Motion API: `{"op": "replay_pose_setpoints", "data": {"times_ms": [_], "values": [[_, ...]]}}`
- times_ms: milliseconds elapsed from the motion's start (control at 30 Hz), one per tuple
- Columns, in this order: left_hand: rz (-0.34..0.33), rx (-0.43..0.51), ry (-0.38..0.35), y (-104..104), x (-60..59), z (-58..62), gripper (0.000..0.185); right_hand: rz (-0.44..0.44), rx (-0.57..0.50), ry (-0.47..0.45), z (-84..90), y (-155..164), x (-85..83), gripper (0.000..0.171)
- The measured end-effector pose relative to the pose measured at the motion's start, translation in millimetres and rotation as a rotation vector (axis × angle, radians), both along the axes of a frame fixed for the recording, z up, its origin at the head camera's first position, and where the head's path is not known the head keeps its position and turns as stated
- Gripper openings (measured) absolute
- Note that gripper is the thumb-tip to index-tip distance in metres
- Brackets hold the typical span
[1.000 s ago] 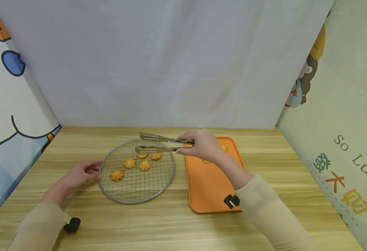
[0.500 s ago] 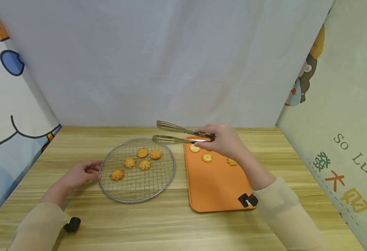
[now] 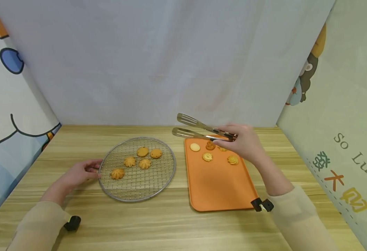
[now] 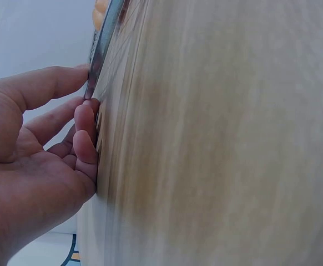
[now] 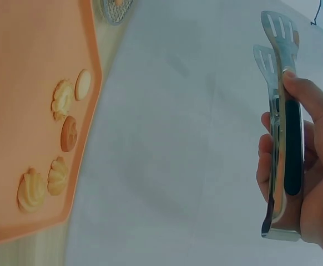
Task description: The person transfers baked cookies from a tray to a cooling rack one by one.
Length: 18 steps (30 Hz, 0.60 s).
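Observation:
My right hand (image 3: 244, 141) grips metal food tongs (image 3: 202, 132) with slotted ends, raised over the far part of the orange tray (image 3: 221, 188). The tongs' ends stand apart with nothing between them. Several cookies lie on the tray, among them a ring-shaped cookie (image 3: 207, 157), a swirled cookie (image 3: 232, 160) and a plain round one (image 3: 195, 147). At the left, my left hand (image 3: 81, 174) pinches the rim of a round wire rack (image 3: 133, 201) between thumb and fingertips; the left wrist view shows the thumb (image 4: 67, 80) on the rim. Several golden cookies, such as a fluted one (image 3: 117, 173), rest on the rack.
Rack and tray lie side by side on a wooden tabletop (image 3: 139, 226), with a strip of wood between them. A pale curtain (image 3: 158, 69) hangs behind the table. Printed panels stand at the left (image 3: 17, 97) and right (image 3: 334, 146).
My right hand has carried the tongs from above the rack to the right, over the tray, uncovering cookies on both. The left hand and rack have stayed in place.

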<state>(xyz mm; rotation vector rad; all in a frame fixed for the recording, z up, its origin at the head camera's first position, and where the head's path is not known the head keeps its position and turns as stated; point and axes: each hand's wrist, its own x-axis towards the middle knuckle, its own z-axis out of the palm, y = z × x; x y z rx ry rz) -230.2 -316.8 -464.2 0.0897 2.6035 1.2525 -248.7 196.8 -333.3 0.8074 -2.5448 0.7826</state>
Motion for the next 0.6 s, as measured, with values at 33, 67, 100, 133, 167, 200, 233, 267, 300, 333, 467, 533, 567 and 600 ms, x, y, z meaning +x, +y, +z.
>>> {"op": "replay_pose_setpoints", "data": {"times_ms": [33, 67, 100, 133, 167, 200, 233, 267, 300, 333, 467, 533, 567, 600], "values": [[-0.001, 0.004, 0.001, 0.0, -0.2, 0.1, 0.069, -0.004, -0.007, 0.013, -0.9, 2.8, 0.3, 0.041], [-0.004, 0.007, 0.002, 0.1, -0.4, 0.2, 0.069, -0.007, -0.014, 0.025, -1.9, 5.7, 0.5, 0.041], [-0.005, 0.010, 0.004, 0.2, -0.6, 0.3, 0.069, -0.012, -0.018, 0.036, -2.9, 8.5, 0.5, 0.041], [-0.006, 0.014, 0.004, 0.4, -0.6, 0.6, 0.069, -0.017, -0.022, 0.044, -4.2, 11.3, 0.3, 0.041], [-0.006, 0.015, 0.005, 0.5, -0.6, 0.8, 0.069, -0.020, -0.025, 0.047, -5.5, 14.1, 0.0, 0.041], [-0.006, 0.016, 0.005, 0.7, -0.5, 1.0, 0.069, -0.025, -0.026, 0.051, -6.9, 16.9, -0.5, 0.041], [-0.005, 0.015, 0.006, 0.7, -0.2, 1.2, 0.069, -0.028, -0.027, 0.051, -7.9, 19.5, -0.9, 0.040], [-0.006, 0.013, 0.007, 0.7, 0.1, 1.4, 0.069, -0.033, -0.026, 0.051, -9.1, 22.0, -1.6, 0.040], [-0.005, 0.012, 0.009, 0.7, 0.4, 1.6, 0.068, -0.040, -0.022, 0.049, -10.4, 24.5, -2.2, 0.040], [-0.005, 0.011, 0.011, 0.6, 0.8, 1.7, 0.068, -0.045, -0.019, 0.048, -11.6, 26.9, -2.8, 0.040], [-0.005, 0.019, 0.018, 0.3, 1.7, 1.9, 0.068, -0.071, 0.003, 0.058, -17.0, 36.1, -4.7, 0.039], [-0.005, 0.024, 0.020, 0.4, 1.8, 2.1, 0.068, -0.076, 0.007, 0.062, -20.8, 40.9, -5.5, 0.039], [-0.005, 0.029, 0.021, 0.4, 1.8, 2.2, 0.067, -0.077, 0.009, 0.062, -22.9, 43.4, -5.9, 0.039], [-0.005, 0.033, 0.023, 0.6, 1.9, 2.4, 0.067, -0.074, 0.008, 0.062, -25.0, 45.8, -6.3, 0.039]]}}
